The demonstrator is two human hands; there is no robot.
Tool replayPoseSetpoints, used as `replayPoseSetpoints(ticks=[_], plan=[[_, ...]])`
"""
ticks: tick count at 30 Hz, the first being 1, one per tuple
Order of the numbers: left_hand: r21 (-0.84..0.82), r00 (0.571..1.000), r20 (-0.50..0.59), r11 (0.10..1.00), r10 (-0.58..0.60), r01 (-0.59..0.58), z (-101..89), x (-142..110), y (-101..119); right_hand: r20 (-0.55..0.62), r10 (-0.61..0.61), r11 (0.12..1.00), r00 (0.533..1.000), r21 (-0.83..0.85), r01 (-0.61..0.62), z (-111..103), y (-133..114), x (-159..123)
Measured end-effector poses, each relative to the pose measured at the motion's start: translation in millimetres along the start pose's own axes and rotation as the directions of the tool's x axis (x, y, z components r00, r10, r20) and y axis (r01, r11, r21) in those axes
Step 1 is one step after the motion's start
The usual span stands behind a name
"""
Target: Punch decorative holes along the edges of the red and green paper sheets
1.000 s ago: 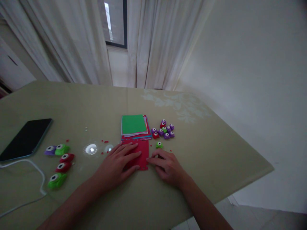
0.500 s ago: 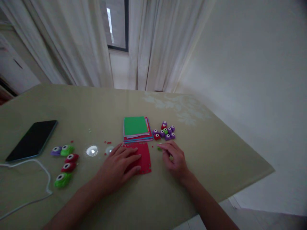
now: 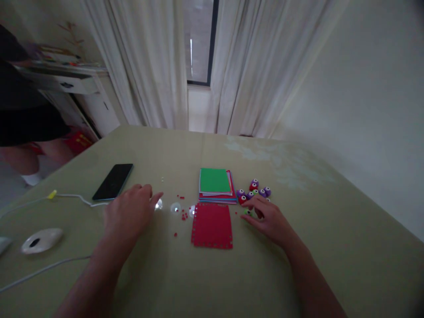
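Observation:
My left hand (image 3: pixel 130 216) lies low over the table, thumb stretched out sideways. Its other fingers bend down out of sight, so whatever lies beneath them is hidden. My right hand (image 3: pixel 268 218) curves around a small green one-eyed craft punch (image 3: pixel 248 213), with a gap between thumb and index finger. Just beyond it sits a cluster of similar purple, red and green punches (image 3: pixel 254 186), partly covered by that hand. Between my hands lies a red paper square (image 3: pixel 212 226) with small holes along its edges. Red paper bits (image 3: pixel 184 215) are scattered left of it.
A stack of coloured paper (image 3: pixel 214 181), green on top, lies behind the red square. To the left are a black tablet-like device (image 3: pixel 113 182), white cables (image 3: pixel 76 195) and a white rounded object like a mouse (image 3: pixel 42 240). Another person (image 3: pixel 28 101) stands beyond the table's left side.
My left hand has left the red paper and moved left, over where several punches lay. My right thumb and index finger have spread apart. The view has turned left.

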State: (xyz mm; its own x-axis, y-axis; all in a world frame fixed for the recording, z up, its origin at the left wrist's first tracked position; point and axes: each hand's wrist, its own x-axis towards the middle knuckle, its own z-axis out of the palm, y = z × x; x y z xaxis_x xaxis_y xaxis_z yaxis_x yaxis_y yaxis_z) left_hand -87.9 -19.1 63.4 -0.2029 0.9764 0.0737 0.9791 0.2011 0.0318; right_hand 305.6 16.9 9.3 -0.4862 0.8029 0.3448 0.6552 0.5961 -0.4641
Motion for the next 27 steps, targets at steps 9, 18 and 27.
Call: replayPoseSetpoints(ticks=[9, 18, 27], plan=[[-0.05, 0.994, 0.075, 0.995, 0.085, -0.081, 18.8, 7, -1, -0.049, 0.055, 0.994, 0.997, -0.092, -0.059, 15, 13, 5], [-0.419, 0.926, 0.085, 0.856, 0.369, -0.303, 52.3, 17, 15, -0.283, 0.172, 0.982, 0.944, -0.022, -0.186, 16, 3, 9], [-0.637, 0.828, -0.174, 0.58, 0.533, -0.507, 49.5, -15, 60, -0.113, 0.161, 0.889, 0.98, 0.449, -0.094, 37, -38, 13]])
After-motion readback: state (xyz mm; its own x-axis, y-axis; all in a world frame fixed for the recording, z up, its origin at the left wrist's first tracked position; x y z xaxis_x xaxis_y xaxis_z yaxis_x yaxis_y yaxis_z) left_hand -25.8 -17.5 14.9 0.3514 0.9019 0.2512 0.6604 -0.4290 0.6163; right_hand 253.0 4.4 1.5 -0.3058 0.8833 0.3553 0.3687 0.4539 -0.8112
